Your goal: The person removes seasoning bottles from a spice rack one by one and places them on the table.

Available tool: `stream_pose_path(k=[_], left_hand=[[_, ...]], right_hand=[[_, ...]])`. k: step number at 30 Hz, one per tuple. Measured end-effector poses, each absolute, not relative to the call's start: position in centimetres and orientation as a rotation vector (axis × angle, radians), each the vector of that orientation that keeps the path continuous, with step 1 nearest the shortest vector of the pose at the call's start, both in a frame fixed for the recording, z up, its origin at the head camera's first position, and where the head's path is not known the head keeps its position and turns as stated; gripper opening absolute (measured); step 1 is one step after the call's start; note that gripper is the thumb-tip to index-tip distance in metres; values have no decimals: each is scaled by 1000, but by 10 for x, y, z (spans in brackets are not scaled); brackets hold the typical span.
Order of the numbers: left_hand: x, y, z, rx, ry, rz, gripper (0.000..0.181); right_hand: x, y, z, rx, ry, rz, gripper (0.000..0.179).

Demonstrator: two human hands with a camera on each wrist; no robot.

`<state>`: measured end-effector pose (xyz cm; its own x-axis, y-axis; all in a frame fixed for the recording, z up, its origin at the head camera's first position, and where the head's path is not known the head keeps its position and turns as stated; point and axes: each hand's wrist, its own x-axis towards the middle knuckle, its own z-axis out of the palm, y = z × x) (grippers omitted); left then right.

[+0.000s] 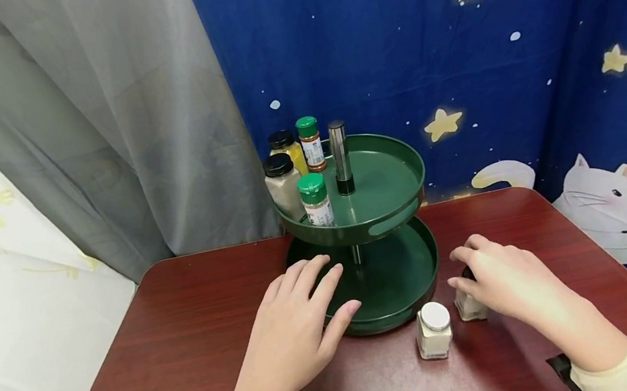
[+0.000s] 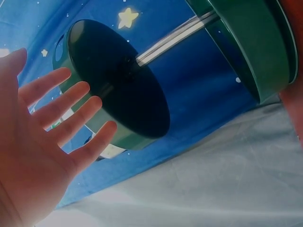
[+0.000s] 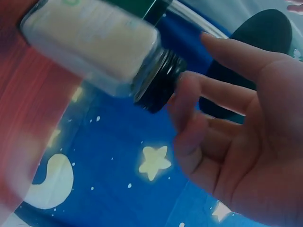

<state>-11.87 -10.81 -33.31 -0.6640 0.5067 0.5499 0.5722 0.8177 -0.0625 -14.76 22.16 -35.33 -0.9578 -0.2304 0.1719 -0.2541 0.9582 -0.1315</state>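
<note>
My left hand (image 1: 296, 326), fingers spread and holding nothing, hovers in front of the two-tier green turntable rack (image 1: 380, 178). In the left wrist view its fingertips appear near the underside of the upper tray. My right hand (image 1: 511, 277) is over a clear spice jar (image 3: 90, 45) with a black cap and pale contents, right of the rack. Seen from the right wrist, the bent fingers are at the cap (image 3: 161, 80) while the thumb stands apart from it; contact is hard to tell. Left of that jar stands a white-capped jar (image 1: 434, 336) of pale powder.
On the upper tray's left side stand a green-capped shaker (image 1: 316, 202), a green-capped red spice bottle (image 1: 312, 148), a black-capped pale jar (image 1: 283, 190) and a yellow jar (image 1: 295, 156). A metal post (image 1: 341, 157) rises through the middle. Curtains hang behind the red-brown table (image 1: 190, 349).
</note>
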Motion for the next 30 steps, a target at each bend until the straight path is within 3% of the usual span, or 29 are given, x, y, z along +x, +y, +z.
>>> stream_pose_path(k=[3, 10, 21, 24, 30], left_hand=[[-119, -108, -333, -792, -2450, -150, 50], [-120, -108, -334, -795, -2452, -146, 48], [-122, -110, -335, -796, -2443, -151, 48], [-122, -110, -334, -793, -2446, -150, 47], [-121, -111, -334, -778, -2456, -158, 48]], right_hand=[[-150, 226, -355, 332, -3011, 212, 40], [-152, 232, -358, 480, -3018, 345, 10], [-141, 228, -352, 481, -3129, 358, 12], [-140, 228, -349, 462, -3147, 357, 19], [-140, 229, -340, 415, -3150, 326, 52]])
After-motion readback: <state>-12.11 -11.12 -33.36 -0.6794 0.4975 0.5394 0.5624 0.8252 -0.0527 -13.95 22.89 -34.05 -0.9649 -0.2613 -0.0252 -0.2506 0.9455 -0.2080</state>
